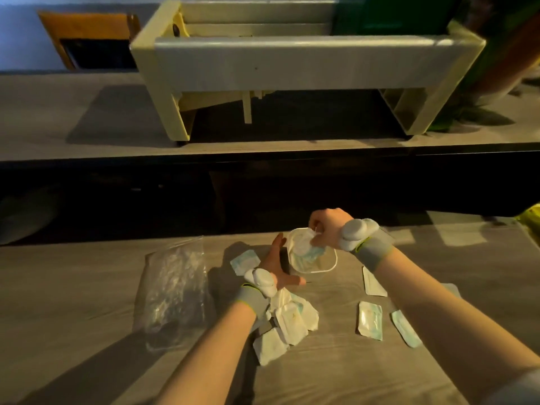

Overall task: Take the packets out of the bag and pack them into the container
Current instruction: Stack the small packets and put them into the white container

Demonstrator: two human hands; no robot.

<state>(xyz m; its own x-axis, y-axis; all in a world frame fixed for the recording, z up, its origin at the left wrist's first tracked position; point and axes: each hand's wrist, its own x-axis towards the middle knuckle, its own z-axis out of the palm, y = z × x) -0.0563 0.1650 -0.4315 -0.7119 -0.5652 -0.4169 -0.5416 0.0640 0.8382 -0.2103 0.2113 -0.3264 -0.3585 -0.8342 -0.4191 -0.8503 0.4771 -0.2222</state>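
Note:
A clear square plastic container (328,266) stands on the table ahead of me with packets inside. My right hand (324,226) reaches over its far rim, fingers pinched on a white packet (304,244) that lies partly in the container. My left hand (276,266) rests flat against the container's left wall, fingers spread, holding nothing. A heap of white and pale-blue packets (287,323) lies under my left wrist. The clear plastic bag (175,287) lies flat to the left. One packet (244,260) sits left of my left hand.
Three loose packets (371,320) lie on the table to the right of the heap, below my right forearm. Both wrists wear grey bands with white devices. A dark gap separates this table from a farther surface bearing a cream machine (292,62).

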